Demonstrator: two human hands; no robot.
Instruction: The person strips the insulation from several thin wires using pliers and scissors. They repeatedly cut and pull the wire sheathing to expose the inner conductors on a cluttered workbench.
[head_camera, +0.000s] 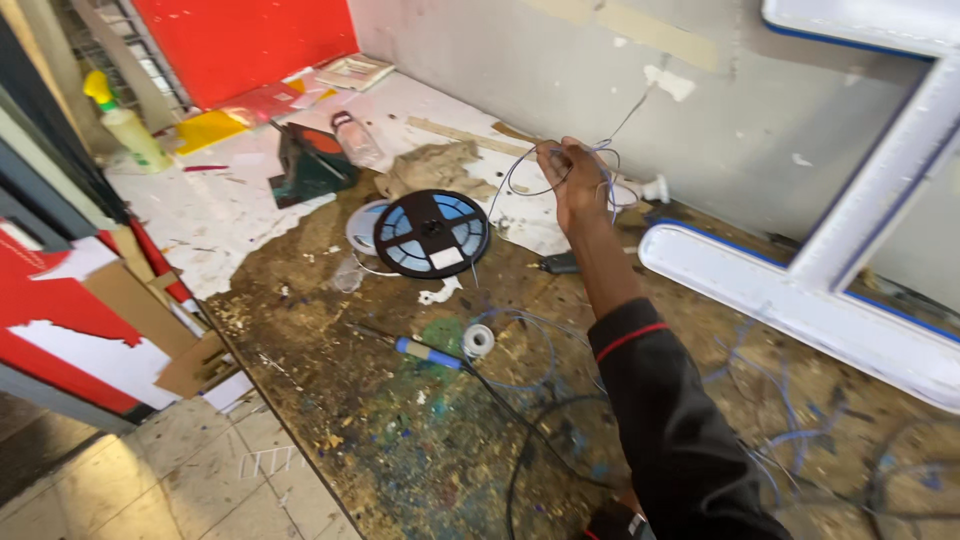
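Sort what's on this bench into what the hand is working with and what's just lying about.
In hand: right hand holds thin wire loops.

Lying about: black reel, blue-handled tool, small white roll, spray bottle, crumpled rag, white channel letter.

1. Big white sign letter (800, 290) with blue edging, lying at the right of the tabletop (330, 400) and leaning up the wall.
2. Small white label (446, 258) stuck on the black reel, mid-tabletop.
3. Red sign panel (240, 45) propped at the back left.
4. Red-and-white board (60, 330) leaning at the left edge, with torn cardboard.
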